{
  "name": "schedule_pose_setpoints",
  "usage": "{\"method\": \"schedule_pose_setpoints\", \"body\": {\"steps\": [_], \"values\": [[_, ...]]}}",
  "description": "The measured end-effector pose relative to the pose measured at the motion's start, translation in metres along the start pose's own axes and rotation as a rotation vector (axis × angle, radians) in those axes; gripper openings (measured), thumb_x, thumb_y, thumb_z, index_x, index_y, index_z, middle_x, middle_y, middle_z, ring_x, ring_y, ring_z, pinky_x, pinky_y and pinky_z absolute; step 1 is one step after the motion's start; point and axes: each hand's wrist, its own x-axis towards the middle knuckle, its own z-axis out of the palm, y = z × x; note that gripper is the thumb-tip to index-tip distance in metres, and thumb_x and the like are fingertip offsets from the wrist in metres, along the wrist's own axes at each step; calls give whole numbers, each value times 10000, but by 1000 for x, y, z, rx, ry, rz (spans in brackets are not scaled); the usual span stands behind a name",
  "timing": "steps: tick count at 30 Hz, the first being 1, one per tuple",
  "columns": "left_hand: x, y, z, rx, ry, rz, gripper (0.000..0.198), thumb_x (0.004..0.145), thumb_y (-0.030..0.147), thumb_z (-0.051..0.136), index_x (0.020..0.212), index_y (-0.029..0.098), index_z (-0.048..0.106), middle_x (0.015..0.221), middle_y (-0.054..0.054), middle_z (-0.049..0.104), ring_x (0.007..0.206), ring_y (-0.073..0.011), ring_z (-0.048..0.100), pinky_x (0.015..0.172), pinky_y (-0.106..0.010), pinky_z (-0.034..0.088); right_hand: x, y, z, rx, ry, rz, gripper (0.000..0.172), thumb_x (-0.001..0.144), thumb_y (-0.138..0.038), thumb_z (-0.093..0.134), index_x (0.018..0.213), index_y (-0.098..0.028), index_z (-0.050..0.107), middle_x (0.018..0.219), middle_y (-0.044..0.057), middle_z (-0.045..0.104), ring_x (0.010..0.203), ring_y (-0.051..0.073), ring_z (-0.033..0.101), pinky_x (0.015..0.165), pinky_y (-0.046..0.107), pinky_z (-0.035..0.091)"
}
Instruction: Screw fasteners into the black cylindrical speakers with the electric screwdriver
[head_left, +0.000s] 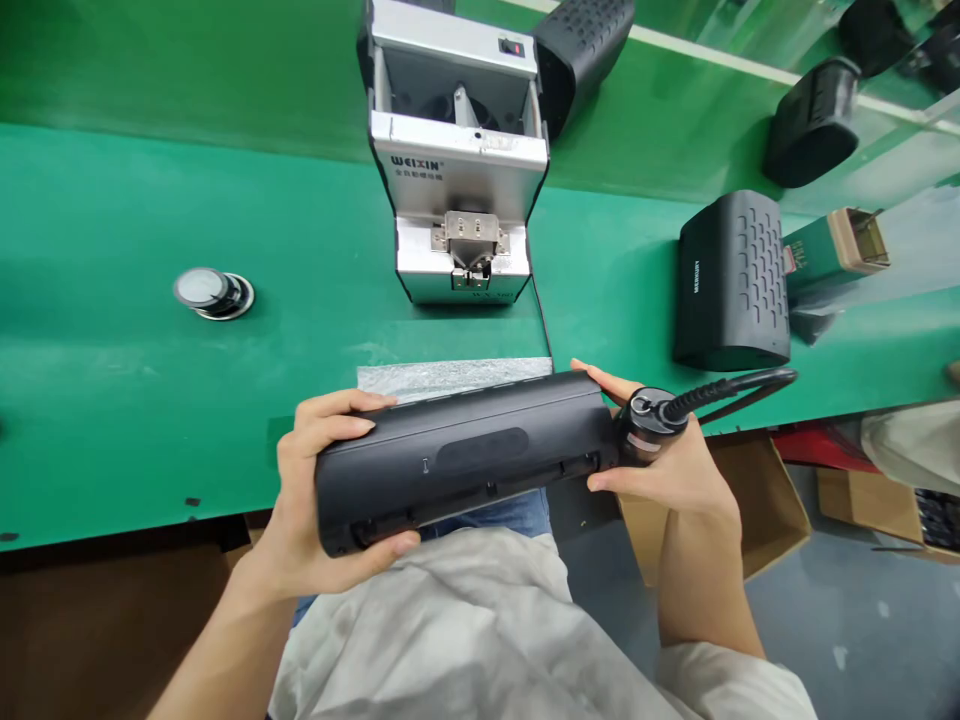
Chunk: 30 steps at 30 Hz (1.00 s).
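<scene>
A long black plastic housing (465, 450) is held level above the bench's front edge, with slots along its near lower side. My left hand (322, 500) wraps its left end, fingers over the top and thumb underneath. At the other end, my right hand (667, 480) grips the housing between fingers and thumb. In that same palm sits a black electric screwdriver (646, 425), its cable end facing up; its bit is hidden. A strip of translucent wrap (450, 375) lies on the bench just behind the housing.
A WEIXIN screw feeder (461, 180) stands behind the housing. Similar black housings (731, 280) stand upright at right, near a green box (832, 250). A round metal-topped knob (214, 292) is on the green bench (112, 400) at left. A cardboard box (757, 510) sits below, right.
</scene>
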Motion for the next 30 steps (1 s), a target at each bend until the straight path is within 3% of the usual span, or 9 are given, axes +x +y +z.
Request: {"method": "schedule_pose_setpoints", "body": {"steps": [3,7,13,18,22,24,26,28,30], "values": [[2,2,2,-5,21,-1,1092,558,374,969,1570,425,563,1426,-145,673,1278,-527,696,988,-828,630,2,1,1,12,-18,-65,950,599,-314,1144,1482,-314,795,1612,70,638,1509,407,635,1070,456,727],[3,2,1,4,71,21,1056,557,404,984,1550,429,628,1303,-124,743,1147,-489,752,880,-767,676,2,3,0,40,-29,-108,957,612,-290,1148,1494,-341,782,1605,73,646,1613,388,547,1237,482,649],[-5,-6,-6,-13,-71,15,1441,483,393,1110,1739,507,412,1541,-128,645,1280,-504,713,943,-829,666,2,5,0,53,-55,-86,964,622,-281,1145,1508,-329,765,1626,88,628,1627,387,531,1243,502,643],[0,-2,-9,3,-25,37,1246,540,299,1041,1647,471,496,1400,-129,695,1217,-466,728,906,-740,685,3,1,2,35,6,-69,945,543,-359,1173,1414,-276,816,1523,98,698,1570,433,578,1220,561,658],[0,7,-16,-3,-14,-76,1023,667,470,994,1586,378,555,1411,-123,685,1246,-424,707,1004,-657,657,1,-6,6,34,13,1,1001,500,-470,1182,1406,-251,819,1368,102,764,1446,438,670,1129,523,702],[3,12,-22,-24,-34,-242,888,788,667,928,1538,320,602,1390,-117,710,1156,-366,732,943,-549,673,1,-8,9,53,71,11,973,538,-638,1142,1361,-216,837,1287,112,786,1309,411,744,1017,455,729],[11,16,-28,-113,-68,-443,877,815,825,870,1457,269,654,1294,-100,766,1000,-297,753,811,-444,687,5,-9,12,33,129,13,955,633,-812,1038,1335,-193,845,1175,113,798,1095,338,800,844,365,726],[23,18,-34,-240,-109,-611,893,775,890,863,1340,218,700,1131,-76,822,877,-267,780,729,-421,712,11,-9,16,-8,132,19,968,704,-926,926,1288,-158,845,992,99,780,832,238,777,655,277,660],[35,15,-39,-256,-154,-693,839,825,913,790,1193,161,745,937,-51,834,815,-275,829,708,-454,745,19,-11,22,-32,103,44,940,741,-947,872,1127,-91,826,799,61,706,617,148,680,536,201,555]]}}
